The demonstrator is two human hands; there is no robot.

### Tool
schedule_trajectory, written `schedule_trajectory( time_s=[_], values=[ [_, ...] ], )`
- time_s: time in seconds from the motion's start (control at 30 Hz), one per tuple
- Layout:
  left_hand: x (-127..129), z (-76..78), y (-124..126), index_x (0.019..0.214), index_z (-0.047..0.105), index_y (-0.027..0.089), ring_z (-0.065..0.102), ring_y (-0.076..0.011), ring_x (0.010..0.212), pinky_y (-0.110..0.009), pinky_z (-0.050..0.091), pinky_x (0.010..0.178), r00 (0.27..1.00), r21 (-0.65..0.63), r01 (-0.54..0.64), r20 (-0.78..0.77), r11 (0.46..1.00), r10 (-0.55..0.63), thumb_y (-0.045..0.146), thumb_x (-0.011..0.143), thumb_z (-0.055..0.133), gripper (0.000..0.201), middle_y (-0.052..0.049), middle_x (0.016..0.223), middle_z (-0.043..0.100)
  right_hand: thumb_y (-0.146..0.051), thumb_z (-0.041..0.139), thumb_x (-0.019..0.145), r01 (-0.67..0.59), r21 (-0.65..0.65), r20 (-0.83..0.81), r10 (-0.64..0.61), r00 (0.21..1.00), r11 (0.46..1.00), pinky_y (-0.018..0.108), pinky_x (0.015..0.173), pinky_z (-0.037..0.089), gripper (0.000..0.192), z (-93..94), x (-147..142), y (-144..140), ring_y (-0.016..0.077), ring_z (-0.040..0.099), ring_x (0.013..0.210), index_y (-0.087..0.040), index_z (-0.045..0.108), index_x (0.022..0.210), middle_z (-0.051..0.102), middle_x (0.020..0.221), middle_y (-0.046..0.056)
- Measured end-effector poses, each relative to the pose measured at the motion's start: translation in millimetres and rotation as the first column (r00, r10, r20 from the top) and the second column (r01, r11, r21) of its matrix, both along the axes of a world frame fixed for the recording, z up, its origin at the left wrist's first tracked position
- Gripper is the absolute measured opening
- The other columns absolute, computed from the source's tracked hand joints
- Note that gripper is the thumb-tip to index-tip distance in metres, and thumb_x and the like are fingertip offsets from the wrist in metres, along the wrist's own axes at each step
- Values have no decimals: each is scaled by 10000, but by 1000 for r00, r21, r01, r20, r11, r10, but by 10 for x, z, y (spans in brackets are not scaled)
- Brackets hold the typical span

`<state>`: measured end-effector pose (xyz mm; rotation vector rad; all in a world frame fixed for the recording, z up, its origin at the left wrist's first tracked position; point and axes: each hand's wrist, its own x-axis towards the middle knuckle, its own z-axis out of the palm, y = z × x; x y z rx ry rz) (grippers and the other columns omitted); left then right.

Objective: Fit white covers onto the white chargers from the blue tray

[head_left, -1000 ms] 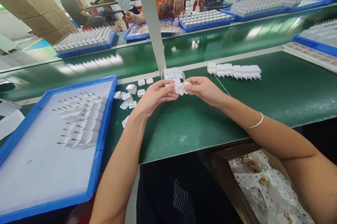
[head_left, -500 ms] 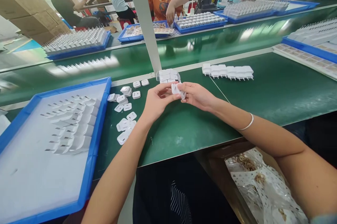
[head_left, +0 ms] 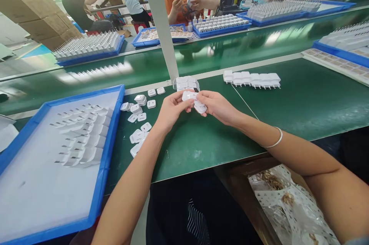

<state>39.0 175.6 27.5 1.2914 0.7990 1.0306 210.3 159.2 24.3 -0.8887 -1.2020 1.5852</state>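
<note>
**Two white pieces meet between the hands**

Both hands work just in front of the grey post (head_left: pixel 161 26). The left hand (head_left: pixel 170 112) has its fingers (head_left: pixel 182 101) pinched on a small white cover (head_left: pixel 188 95); the right hand (head_left: pixel 217 106) grips a white plug body (head_left: pixel 200 107), the two parts touching. It looks like the fitting step, so what comes next seems to call for squaring the edges before any squeeze. Loose covers (head_left: pixel 137 116) lie left of the post on the green worktop (head_left: pixel 201 141), beside a blue tray (head_left: pixel 111 129). A row of plugs (head_left: pixel 252 79) sits right of the post.
</note>
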Motion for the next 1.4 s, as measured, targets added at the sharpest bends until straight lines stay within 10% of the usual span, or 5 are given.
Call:
schedule_trajectory(
  time_s=[0.23,0.6,1.03,1.4],
  values=[
    [-73,16,62,981,792,175,460,-63,595,-218,407,591,996,-85,6,89,996,1,225,707,808,280,5,761,639,-433,837,714,28,121,197,-51,979,992,228,431,255,419,85,183,100,86,447,503,-152,695,989,627,627,-15],
    [-199,118,65,1031,796,175,539,-99,666,-235,427,614,960,-2,211,-186,978,-207,264,737,823,308,-35,841,711,-354,889,632,-88,69,310,63,949,994,233,466,316,323,156,219,106,99,521,493,-133,712,787,632,583,2],
    [25,-99,-23,1081,781,219,598,-126,714,-268,493,731,969,281,-191,-101,940,226,298,649,907,457,2,834,737,-358,868,670,13,-154,-52,-21,998,988,204,428,178,362,-13,60,50,38,347,438,-167,564,722,540,546,-32],
    [-153,23,85,1055,777,212,716,-213,1068,-317,558,950,997,-59,-28,73,998,32,427,790,809,343,-67,1122,772,-434,863,705,107,249,186,-156,970,963,262,508,332,337,31,141,60,120,506,523,-194,660,825,616,565,-16]
  ],
)
